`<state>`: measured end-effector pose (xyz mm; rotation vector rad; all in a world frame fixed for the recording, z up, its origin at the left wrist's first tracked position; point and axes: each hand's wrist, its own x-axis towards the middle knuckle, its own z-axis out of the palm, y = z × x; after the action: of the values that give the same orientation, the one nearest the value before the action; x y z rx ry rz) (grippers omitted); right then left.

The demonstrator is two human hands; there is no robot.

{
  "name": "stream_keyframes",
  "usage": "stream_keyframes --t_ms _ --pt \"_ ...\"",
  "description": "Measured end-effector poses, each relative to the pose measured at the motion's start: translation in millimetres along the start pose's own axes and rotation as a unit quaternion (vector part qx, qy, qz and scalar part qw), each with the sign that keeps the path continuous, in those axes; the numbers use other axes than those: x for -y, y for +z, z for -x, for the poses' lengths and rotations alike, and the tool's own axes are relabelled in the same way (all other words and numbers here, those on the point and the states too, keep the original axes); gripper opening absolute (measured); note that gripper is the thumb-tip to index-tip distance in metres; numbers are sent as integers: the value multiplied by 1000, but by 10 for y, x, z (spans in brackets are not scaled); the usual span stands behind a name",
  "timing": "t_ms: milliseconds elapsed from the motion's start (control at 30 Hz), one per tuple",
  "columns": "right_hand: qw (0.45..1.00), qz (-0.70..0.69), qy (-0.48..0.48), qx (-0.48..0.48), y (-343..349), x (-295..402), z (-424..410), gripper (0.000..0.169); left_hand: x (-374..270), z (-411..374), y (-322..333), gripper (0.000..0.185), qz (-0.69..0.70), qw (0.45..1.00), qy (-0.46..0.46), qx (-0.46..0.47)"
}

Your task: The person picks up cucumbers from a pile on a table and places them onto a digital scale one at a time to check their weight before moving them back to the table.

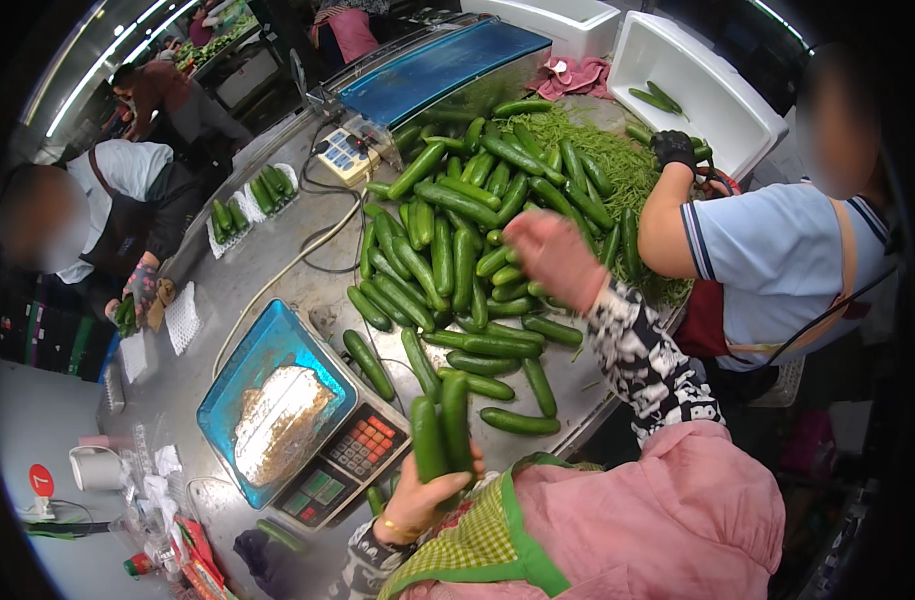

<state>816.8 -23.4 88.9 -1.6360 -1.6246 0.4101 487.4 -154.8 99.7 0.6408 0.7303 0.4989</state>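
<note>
My left hand [421, 495], with a gold-coloured bracelet at its wrist, grips green cucumbers [441, 435] upright near the front of the metal table; at least two show. My right hand [551, 259] is stretched over a large pile of cucumbers [442, 259]. Motion blurs it, and nothing shows in its fingers. Several loose cucumbers [519, 421] lie at the pile's front edge. Left of my left hand stands a digital scale [363, 442] with a scuffed blue tray [213, 420] on top, no cucumbers on it.
Thin green vegetables [615, 161] lie behind the pile. A co-worker's black-gloved hand [673, 148] reaches beside a white foam box [697, 75]. Another co-worker's gloved hand [140, 289] holds cucumbers at left. Cables run from a power strip [347, 156]. Cucumbers sit on white foam netting [236, 236].
</note>
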Motion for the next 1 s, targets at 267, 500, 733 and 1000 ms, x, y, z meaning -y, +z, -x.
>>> stream_keyframes --t_ms 267,500,733,1000 --pt "958 275 -78 15 -13 -1154 -682 28 89 -56 -49 52 164 986 16 8" --pt "882 400 -242 58 188 -1085 -825 20 60 -71 -3 61 102 995 6 8" --pt "941 108 -248 -202 -267 -353 -271 45 -65 18 -134 72 100 990 98 -34" --pt "865 -487 93 75 463 1098 1076 33 -132 -218 82 74 114 990 77 19"
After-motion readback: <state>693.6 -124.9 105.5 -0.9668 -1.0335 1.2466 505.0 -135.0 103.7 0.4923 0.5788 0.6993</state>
